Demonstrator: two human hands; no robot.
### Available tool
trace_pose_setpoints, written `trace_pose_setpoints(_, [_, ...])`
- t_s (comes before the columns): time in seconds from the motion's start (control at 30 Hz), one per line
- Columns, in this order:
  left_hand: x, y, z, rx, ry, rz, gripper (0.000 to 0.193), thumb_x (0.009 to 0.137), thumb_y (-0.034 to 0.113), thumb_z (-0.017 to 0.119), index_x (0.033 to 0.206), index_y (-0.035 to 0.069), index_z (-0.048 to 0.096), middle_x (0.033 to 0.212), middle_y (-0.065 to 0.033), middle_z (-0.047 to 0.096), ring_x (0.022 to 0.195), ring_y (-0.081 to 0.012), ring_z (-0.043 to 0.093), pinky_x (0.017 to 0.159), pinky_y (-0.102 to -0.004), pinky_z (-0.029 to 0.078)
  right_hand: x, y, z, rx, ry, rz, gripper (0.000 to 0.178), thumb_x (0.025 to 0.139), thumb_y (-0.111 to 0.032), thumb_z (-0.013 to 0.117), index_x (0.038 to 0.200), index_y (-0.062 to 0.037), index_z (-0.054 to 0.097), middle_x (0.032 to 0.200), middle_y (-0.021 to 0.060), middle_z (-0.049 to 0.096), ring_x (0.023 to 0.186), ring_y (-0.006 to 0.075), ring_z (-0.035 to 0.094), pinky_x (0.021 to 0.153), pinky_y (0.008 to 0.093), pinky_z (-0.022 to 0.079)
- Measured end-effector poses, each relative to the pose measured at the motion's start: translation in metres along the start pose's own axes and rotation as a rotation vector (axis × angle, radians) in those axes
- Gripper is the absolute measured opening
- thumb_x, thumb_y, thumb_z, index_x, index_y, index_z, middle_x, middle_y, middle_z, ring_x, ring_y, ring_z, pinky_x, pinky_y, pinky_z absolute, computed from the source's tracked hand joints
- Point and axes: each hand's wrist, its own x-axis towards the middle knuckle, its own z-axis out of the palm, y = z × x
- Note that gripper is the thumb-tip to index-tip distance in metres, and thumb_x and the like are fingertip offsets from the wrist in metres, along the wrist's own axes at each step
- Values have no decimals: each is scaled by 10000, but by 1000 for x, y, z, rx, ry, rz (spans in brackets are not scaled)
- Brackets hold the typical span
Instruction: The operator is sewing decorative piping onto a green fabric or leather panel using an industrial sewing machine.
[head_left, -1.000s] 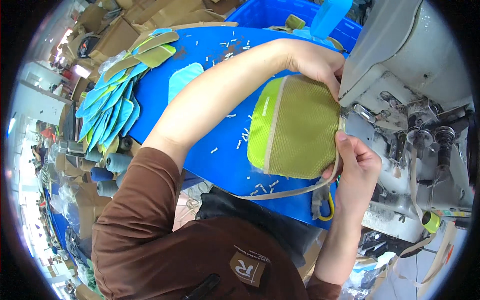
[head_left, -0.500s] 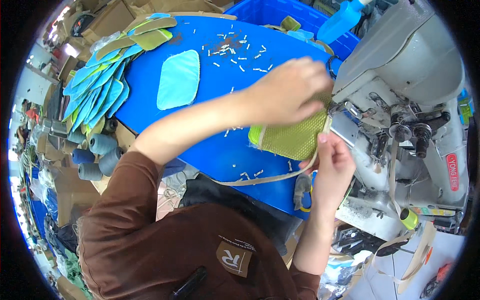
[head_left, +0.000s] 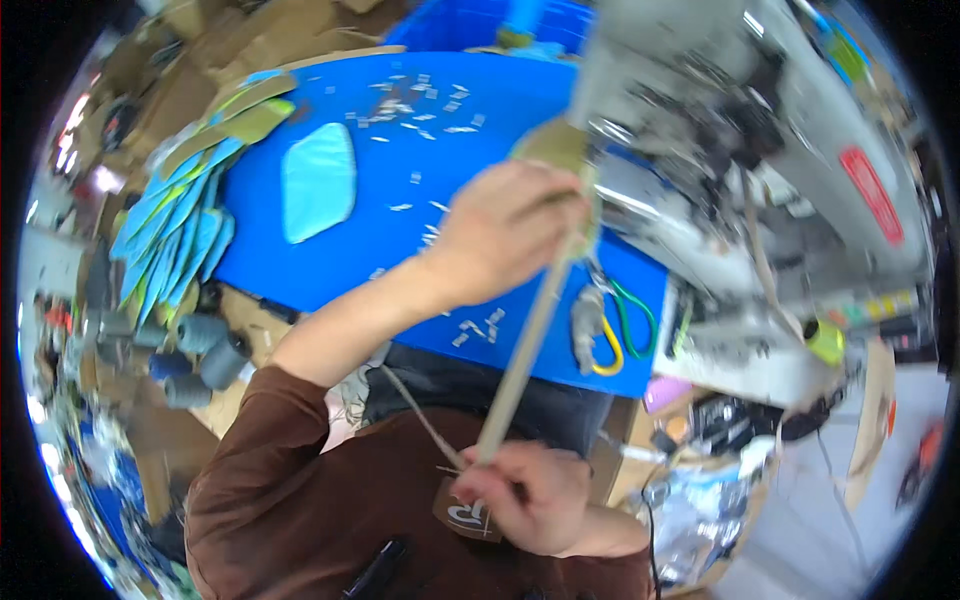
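My left hand (head_left: 515, 230) is closed on an olive-green mesh pad (head_left: 555, 143) at the sewing machine's (head_left: 690, 130) working end. Much of the pad is hidden behind the hand and blurred. A beige binding strip (head_left: 525, 365) runs taut from the pad down toward my chest. There my right hand (head_left: 530, 495) pinches it, and a slack length of the strip trails off up and to the left. A light-blue fabric pad (head_left: 320, 183) lies flat on the blue table (head_left: 390, 270), left of my left hand.
Stacked blue and green pads (head_left: 180, 215) hang over the table's left edge, above grey thread cones (head_left: 203, 333). Scissors (head_left: 605, 345) with yellow and green handles lie near the machine. Small white scraps (head_left: 420, 100) dot the table; a blue crate (head_left: 460, 25) stands behind.
My right hand has moved from beside the pad down to my chest, drawing the strip out straight. My left hand has come down and left, and the view has shifted.
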Motion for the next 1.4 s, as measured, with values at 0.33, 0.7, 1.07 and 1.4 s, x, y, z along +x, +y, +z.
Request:
trace_pose_setpoints(0.33, [-3,18,-17,-97,-44,-120,287,775,-3,753,1058,-11,711,1083,-148,723,995,-286,690,877,-345,536,0,-1,20,140,-31,-308,181,885,-108,722,992,-35,596,692,67,601,588,261,618,503,345,480])
trace_pose_setpoints(0.7, [-8,50,-81,-1766,-51,-1309,460,1075,297,395,1363,-54,462,1120,-215,658,781,-233,707,631,-282,579,5,32,33,-25,-195,-326,163,932,-184,640,913,-61,536,659,95,589,610,319,613,533,419,471])
trace_pose_setpoints(1.07, [-71,141,-122,-609,-394,-1064,300,1056,227,469,872,9,564,547,-16,532,432,-88,480,429,-223,345,71,59,11,868,26,83,355,1059,-366,471,1166,-34,536,943,91,689,781,114,640,659,241,496])
trace_pose_setpoints(1.4, [-264,78,-299,-379,-369,-1459,330,1048,306,503,774,129,449,648,61,389,567,-39,329,502,-220,262,71,30,-16,955,137,-33,240,1046,-263,492,979,-43,565,755,113,702,553,55,498,517,197,380])
